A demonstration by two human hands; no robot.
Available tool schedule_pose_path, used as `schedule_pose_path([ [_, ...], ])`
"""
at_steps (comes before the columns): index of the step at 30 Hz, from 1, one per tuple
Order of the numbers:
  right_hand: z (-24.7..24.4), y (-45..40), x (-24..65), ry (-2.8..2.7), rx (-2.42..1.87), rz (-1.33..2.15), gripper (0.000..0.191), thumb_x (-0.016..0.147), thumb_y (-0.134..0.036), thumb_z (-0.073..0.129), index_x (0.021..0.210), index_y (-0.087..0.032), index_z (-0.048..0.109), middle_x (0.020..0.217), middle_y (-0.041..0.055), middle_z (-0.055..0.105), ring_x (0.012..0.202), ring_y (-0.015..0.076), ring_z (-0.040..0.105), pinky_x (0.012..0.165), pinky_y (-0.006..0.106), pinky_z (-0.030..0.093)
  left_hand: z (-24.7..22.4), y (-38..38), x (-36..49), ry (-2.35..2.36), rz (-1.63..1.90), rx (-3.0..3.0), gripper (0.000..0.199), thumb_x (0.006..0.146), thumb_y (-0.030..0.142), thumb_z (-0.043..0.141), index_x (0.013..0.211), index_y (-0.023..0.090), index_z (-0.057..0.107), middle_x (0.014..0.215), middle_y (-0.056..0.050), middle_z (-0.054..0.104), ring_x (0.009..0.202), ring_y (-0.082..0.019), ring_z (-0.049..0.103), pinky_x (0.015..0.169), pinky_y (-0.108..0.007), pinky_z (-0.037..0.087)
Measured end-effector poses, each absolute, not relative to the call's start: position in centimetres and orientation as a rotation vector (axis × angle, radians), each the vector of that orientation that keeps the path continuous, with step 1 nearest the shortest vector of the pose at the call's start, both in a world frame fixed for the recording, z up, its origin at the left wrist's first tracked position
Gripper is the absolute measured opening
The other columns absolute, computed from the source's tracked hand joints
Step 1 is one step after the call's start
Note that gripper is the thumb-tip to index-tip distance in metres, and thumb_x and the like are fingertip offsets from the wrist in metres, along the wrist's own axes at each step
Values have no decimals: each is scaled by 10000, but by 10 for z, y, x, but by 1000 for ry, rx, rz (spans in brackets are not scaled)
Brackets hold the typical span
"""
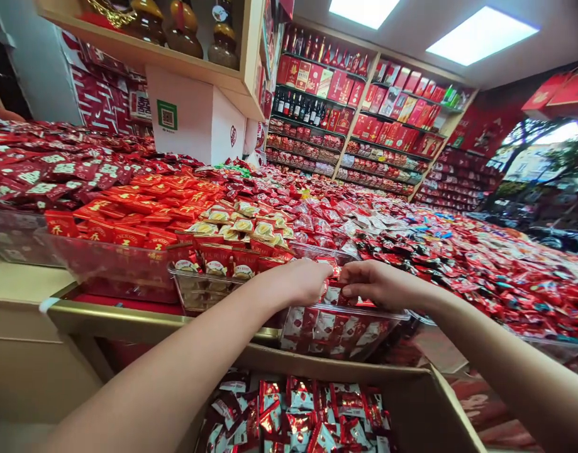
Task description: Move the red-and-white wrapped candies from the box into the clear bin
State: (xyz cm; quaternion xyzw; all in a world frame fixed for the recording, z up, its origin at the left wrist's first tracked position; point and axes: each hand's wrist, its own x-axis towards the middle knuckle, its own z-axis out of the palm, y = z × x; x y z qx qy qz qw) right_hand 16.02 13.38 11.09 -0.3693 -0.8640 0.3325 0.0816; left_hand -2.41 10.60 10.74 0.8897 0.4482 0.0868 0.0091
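Note:
Both hands are over a clear plastic bin of red-and-white candy packets. My left hand is closed at the bin's left side, its fingertips bent down among the packets. What it grips is mostly hidden. Across from it, my right hand curls inward, thumb and fingers closed at the edge of a red-and-white candy packet. A narrow gap separates the two hands. Below them stands an open cardboard box, with loose red-and-white wrapped candies inside.
Left of the bin are a bin of gold-and-red packets and one of orange-red packets. Mixed candies spread to the right. A wooden shelf unit overhangs at upper left. Stocked wall shelves rise behind.

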Motion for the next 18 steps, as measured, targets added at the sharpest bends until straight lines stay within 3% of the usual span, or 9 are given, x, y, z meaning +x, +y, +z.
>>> schedule_pose_path([
  [8, 94, 128, 161, -2459, -1161, 1052, 250, 744, -380, 507, 789, -135, 483, 699, 5, 516, 609, 92, 463, 551, 216, 373, 102, 100, -26, 1403, 404, 2744, 269, 752, 219, 359, 968, 186, 517, 919, -113, 641, 794, -262, 605, 579, -309, 442],
  [18, 104, 123, 167, -2265, -1372, 1046, 234, 728, -370, 547, 795, -152, 494, 690, 15, 549, 580, 94, 484, 516, 212, 382, 96, 101, -31, 1299, 592, 2715, 286, 733, 179, 349, 959, 138, 519, 826, -133, 656, 730, -259, 614, 532, -310, 426],
])
